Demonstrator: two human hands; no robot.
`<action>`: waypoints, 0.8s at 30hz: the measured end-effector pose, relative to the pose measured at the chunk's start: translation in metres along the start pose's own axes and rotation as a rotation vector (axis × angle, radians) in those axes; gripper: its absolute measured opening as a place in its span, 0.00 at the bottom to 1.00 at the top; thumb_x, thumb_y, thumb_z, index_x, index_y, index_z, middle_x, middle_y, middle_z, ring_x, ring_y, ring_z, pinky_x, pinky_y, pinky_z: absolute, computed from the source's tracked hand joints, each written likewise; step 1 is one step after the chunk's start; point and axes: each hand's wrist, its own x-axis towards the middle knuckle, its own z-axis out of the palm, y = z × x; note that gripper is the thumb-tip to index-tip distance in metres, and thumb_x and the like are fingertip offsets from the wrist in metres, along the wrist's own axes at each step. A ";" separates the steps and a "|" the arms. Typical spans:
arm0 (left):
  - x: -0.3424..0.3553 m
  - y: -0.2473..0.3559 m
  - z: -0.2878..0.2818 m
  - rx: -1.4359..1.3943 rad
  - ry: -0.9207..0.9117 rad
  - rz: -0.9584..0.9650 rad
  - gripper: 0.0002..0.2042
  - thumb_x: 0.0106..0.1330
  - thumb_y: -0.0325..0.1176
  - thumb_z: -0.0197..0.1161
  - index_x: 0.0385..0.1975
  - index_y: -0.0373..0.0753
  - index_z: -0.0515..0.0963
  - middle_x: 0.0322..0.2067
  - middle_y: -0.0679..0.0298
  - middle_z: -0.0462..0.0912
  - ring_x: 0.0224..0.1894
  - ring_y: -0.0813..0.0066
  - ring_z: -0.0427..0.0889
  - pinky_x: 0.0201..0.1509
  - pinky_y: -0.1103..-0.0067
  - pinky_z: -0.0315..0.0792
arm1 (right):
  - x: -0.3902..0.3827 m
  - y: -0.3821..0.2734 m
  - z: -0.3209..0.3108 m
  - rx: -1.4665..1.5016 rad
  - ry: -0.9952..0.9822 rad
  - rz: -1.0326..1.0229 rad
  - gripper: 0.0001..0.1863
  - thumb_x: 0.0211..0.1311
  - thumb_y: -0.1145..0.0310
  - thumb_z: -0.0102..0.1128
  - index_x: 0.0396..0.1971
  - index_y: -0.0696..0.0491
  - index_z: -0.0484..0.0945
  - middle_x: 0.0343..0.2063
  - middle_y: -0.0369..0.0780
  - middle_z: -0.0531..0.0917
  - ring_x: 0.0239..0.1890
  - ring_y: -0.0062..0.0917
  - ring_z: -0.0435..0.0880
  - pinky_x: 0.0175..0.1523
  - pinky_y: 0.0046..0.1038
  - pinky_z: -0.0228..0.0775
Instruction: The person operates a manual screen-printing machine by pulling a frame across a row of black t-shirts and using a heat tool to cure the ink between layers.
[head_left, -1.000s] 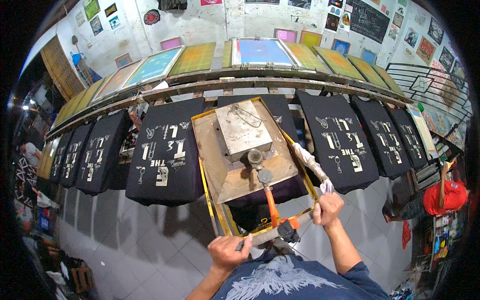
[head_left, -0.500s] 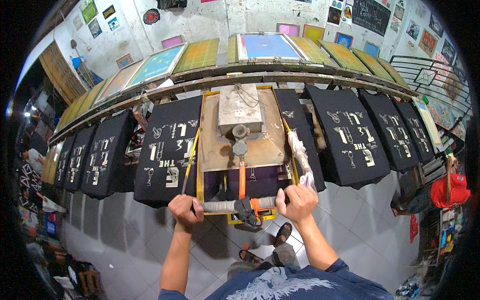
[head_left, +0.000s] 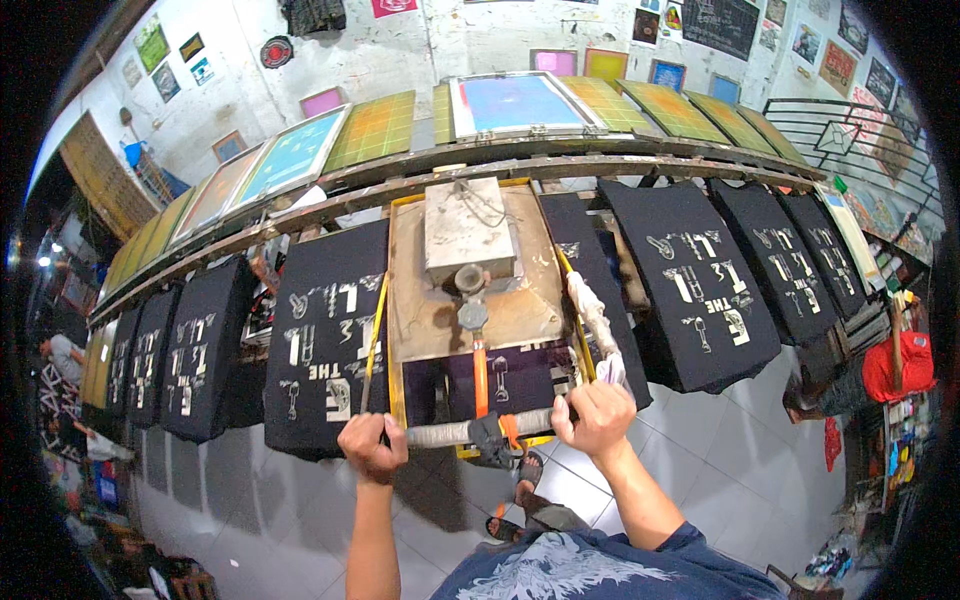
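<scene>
My left hand (head_left: pixel 373 447) is closed round the left end of a tape-wrapped handlebar (head_left: pixel 440 434). The right end of the bar is in my closed right hand (head_left: pixel 595 418). Beyond the bar, a wide flat metal heater panel (head_left: pixel 420 320), looking like a flash dryer, hangs over a black T-shirt (head_left: pixel 515 385) and hides much of it. On the panel sit a grey metal box (head_left: pixel 468 225) and a round pipe fitting (head_left: pixel 472 318). An orange rod (head_left: pixel 481 380) runs from the fitting to the bar, where black wrapping (head_left: pixel 490 440) covers the middle.
Printed black T-shirts (head_left: pixel 325 330) lie along a long rack on both sides. Behind them a metal rail (head_left: pixel 400 180) carries tilted printing screens (head_left: pixel 525 103). A person in red (head_left: pixel 900 365) is at the far right, another person (head_left: pixel 65 355) at the far left. Grey tiles (head_left: pixel 290 500) cover the floor.
Both hands keep their hold on the handlebar. The wall and screens have shifted left and slightly up in my view, while the bar sits lower. My feet have changed position.
</scene>
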 end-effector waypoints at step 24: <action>-0.005 0.011 0.012 -0.097 0.198 -0.174 0.11 0.57 0.28 0.55 0.13 0.37 0.71 0.13 0.59 0.69 0.16 0.59 0.68 0.23 0.67 0.61 | 0.000 0.002 0.002 0.023 -0.019 0.005 0.17 0.53 0.62 0.68 0.13 0.44 0.69 0.13 0.32 0.68 0.17 0.25 0.69 0.24 0.30 0.57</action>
